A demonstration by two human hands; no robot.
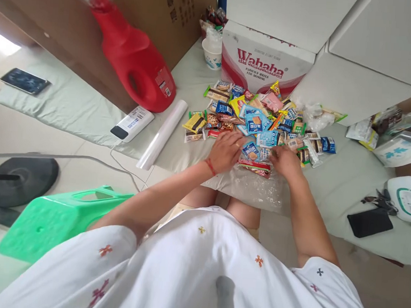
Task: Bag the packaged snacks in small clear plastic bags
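A heap of small wrapped snack packets [225, 108] in many colours lies on the pale green cloth. My left hand [226, 150], with a red string at the wrist, rests on the heap's near edge, its fingers stretched out over the packets. At the near right side, my right hand [286, 162] has its fingers bent against a small white-and-blue snack packet [264, 154]; the fingertips are partly hidden. Between the hands lie light-blue packets [250, 151] and a red packet [255, 166]. A clear plastic bag [259, 187] spreads below them toward my lap.
A Wahaha carton [263, 60] stands behind the heap, beside a paper cup [211, 54]. To the left are a red jug [138, 61], a clear film roll [163, 135] and a white power bank [132, 124]. A black wallet-like item [370, 223] and a white bottle [408, 199] lie right.
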